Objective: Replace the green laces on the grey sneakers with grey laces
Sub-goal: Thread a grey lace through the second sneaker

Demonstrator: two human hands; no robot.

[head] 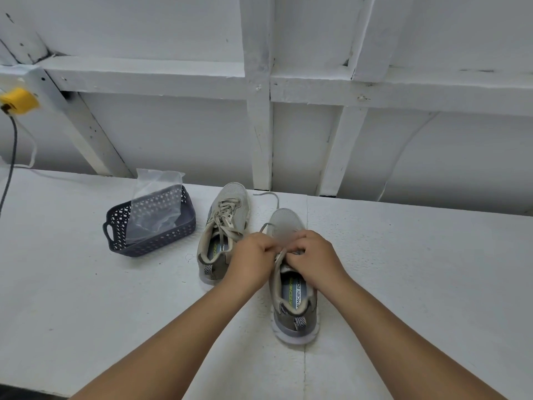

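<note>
Head view: your left hand (253, 256) and right hand (313, 259) met over the throat of the right sneaker (291, 272), fingers curled and pinching its lace (266, 226) at the upper eyelets. That shoe ran heel toward you, toe away, directly under both hands; neither hand was clearly nearer. A loose lace end trailed past the toe toward the wall. Left sneaker (223, 235) lay just beside it, parallel, laced, its heel partly behind your left hand. Dark basket (115, 226) with a clear plastic bag (154, 209) sat left of the shoes, near but apart. Nothing blocked the lacing, I judged.
</note>
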